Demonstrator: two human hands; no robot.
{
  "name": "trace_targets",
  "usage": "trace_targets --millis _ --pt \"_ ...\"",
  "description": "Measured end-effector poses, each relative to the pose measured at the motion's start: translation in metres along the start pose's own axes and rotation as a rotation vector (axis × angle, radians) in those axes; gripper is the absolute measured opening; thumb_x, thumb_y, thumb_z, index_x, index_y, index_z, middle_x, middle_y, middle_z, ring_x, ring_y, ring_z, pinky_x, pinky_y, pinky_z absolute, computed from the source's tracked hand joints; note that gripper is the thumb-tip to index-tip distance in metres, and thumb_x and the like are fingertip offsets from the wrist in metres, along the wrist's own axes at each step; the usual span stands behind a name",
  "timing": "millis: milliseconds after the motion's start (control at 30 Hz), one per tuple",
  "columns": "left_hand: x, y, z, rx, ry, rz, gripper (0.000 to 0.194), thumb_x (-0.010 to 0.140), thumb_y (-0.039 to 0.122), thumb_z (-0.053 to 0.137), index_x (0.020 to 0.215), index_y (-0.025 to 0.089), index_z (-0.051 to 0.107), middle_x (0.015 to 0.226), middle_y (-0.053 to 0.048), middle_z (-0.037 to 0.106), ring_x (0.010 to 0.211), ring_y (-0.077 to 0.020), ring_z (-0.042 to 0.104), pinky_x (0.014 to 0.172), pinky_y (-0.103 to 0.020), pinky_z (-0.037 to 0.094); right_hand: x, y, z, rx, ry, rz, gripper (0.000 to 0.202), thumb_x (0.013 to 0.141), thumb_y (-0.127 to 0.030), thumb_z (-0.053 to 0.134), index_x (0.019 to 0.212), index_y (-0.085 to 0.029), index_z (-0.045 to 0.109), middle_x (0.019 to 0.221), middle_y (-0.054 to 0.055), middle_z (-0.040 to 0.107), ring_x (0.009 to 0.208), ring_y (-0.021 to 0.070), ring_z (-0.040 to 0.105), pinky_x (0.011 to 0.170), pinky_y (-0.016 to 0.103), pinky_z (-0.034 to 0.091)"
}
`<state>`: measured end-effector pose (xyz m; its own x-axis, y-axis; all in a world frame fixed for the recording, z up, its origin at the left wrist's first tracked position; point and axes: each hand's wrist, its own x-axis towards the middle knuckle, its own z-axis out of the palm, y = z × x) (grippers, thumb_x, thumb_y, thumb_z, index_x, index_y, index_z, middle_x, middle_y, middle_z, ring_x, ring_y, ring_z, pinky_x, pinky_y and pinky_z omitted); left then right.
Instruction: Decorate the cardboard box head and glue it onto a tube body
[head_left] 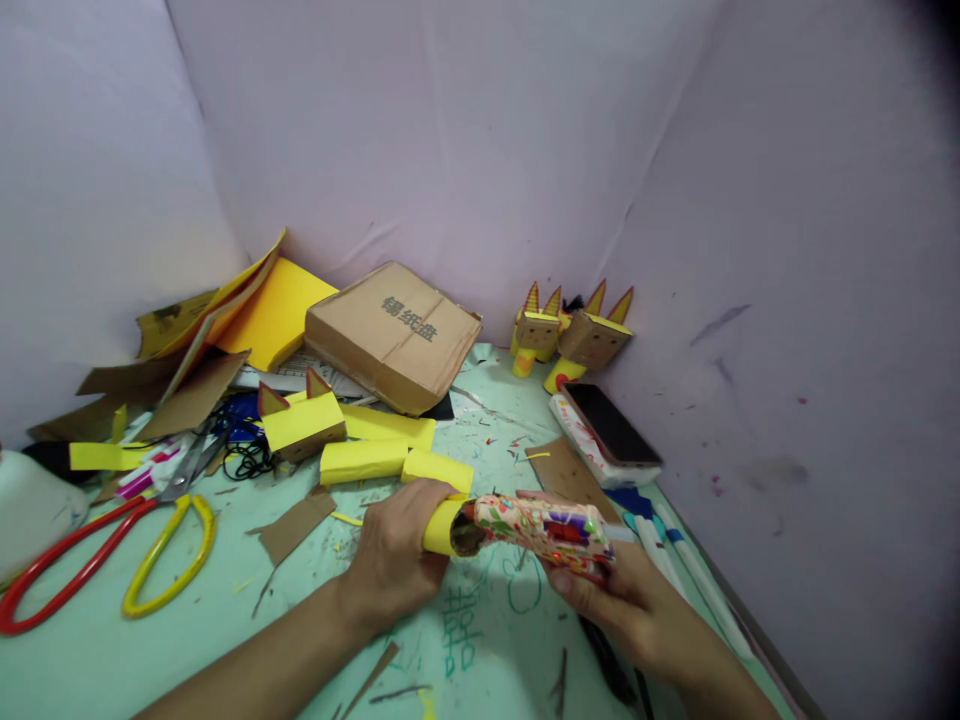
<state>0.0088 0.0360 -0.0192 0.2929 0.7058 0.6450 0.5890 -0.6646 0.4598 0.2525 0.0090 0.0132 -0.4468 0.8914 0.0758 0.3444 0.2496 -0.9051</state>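
Observation:
My left hand (401,545) is closed around a yellow paper-covered tube (441,527), its open brown end facing right. In my right hand (626,600) is a hot glue gun (540,525) with a colourful patterned body, a pale glue stick poking from its back. The gun's nozzle is at the tube's open end; whether it touches the inside is hidden. Just beyond my left hand lie two yellow rolls (364,461), beside a yellow-and-brown box head (304,425) with two pointed ears.
Scissors (180,560) with red and yellow handles lie at left near a white bottle (34,510). A cardboard box (394,335) and yellow sheets (285,310) stand behind. Two finished-looking animal figures (596,340), a phone (611,425) and markers (709,590) are at right.

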Motion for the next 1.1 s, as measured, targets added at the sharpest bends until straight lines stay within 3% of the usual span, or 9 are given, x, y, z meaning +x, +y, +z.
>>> trace_targets --millis 133,333,500,567,667,833,933,1033,1100 --pt "0.0 0.0 -0.001 -0.009 0.003 0.009 0.017 0.078 0.013 0.057 0.094 0.019 0.059 0.08 -0.006 0.07 0.07 -0.0207 0.066 0.059 -0.028 0.05 0.001 0.002 -0.001 -0.02 0.0 -0.024 0.05 0.094 -0.043 0.052 0.139 -0.022 0.05 0.098 0.008 0.068 0.086 0.0259 0.062 0.085 0.037 0.051" --pt "0.001 0.001 -0.001 -0.009 0.008 0.011 0.014 0.079 0.013 0.056 0.092 0.018 0.059 0.08 -0.007 0.07 0.069 -0.0206 0.066 0.058 -0.029 0.049 0.003 0.0 -0.001 -0.03 0.027 -0.012 0.048 0.093 -0.044 0.053 0.134 -0.019 0.054 0.085 0.005 0.063 0.078 0.0229 0.058 0.069 0.031 0.049" --pt "0.001 -0.001 -0.001 -0.008 0.014 -0.002 0.015 0.078 0.014 0.056 0.092 0.019 0.06 0.081 -0.007 0.071 0.071 -0.0203 0.067 0.057 -0.028 0.05 0.003 0.0 -0.002 0.016 0.106 0.002 0.034 0.089 -0.048 0.058 0.095 -0.016 0.07 0.067 0.001 0.055 0.058 0.0159 0.049 0.051 0.025 0.042" --pt "0.0 -0.002 -0.001 -0.009 0.018 -0.008 0.018 0.077 0.013 0.054 0.093 0.019 0.06 0.083 -0.007 0.072 0.073 -0.0207 0.068 0.059 -0.028 0.052 0.003 -0.002 -0.004 0.028 0.147 -0.006 0.035 0.087 -0.049 0.06 0.093 -0.016 0.071 0.07 0.003 0.058 0.057 0.015 0.048 0.049 0.025 0.04" --pt "-0.001 -0.004 -0.002 -0.003 0.022 -0.015 0.021 0.075 0.012 0.052 0.094 0.018 0.061 0.085 -0.009 0.073 0.074 -0.0227 0.069 0.06 -0.031 0.054 0.005 -0.006 -0.009 0.018 0.161 -0.025 0.035 0.087 -0.048 0.06 0.099 -0.017 0.071 0.077 0.004 0.061 0.061 0.0165 0.05 0.055 0.027 0.043" --pt "0.0 -0.003 -0.003 0.016 0.024 -0.018 0.021 0.076 0.012 0.052 0.094 0.018 0.061 0.083 -0.009 0.073 0.072 -0.0238 0.07 0.058 -0.032 0.054 0.012 -0.007 -0.011 0.044 0.245 0.031 0.032 0.073 -0.046 0.073 0.063 -0.018 0.062 0.055 -0.002 0.048 0.05 0.0123 0.04 0.046 0.024 0.033" --pt "0.0 -0.003 -0.003 0.028 0.021 -0.03 0.02 0.076 0.013 0.053 0.093 0.018 0.061 0.082 -0.008 0.072 0.071 -0.0238 0.07 0.057 -0.031 0.054 0.014 -0.005 -0.01 0.194 0.279 0.108 0.037 0.068 -0.049 0.076 0.055 -0.018 0.059 0.047 -0.004 0.044 0.042 0.0098 0.034 0.041 0.023 0.028" --pt "0.0 -0.004 -0.001 0.009 0.018 -0.043 0.022 0.076 0.013 0.053 0.096 0.018 0.06 0.084 -0.009 0.072 0.074 -0.0241 0.07 0.06 -0.033 0.055 0.011 -0.003 -0.008 0.319 0.323 0.111 0.039 0.07 -0.053 0.074 0.059 -0.017 0.063 0.053 0.001 0.056 0.047 0.0131 0.045 0.045 0.025 0.034" --pt "0.001 -0.005 -0.001 0.002 0.018 -0.055 0.022 0.075 0.013 0.053 0.096 0.017 0.06 0.085 -0.009 0.072 0.075 -0.0241 0.07 0.061 -0.033 0.055 0.009 -0.003 -0.007 0.349 0.361 0.097 0.038 0.072 -0.054 0.073 0.072 -0.017 0.069 0.061 0.005 0.064 0.057 0.0177 0.055 0.05 0.027 0.038"
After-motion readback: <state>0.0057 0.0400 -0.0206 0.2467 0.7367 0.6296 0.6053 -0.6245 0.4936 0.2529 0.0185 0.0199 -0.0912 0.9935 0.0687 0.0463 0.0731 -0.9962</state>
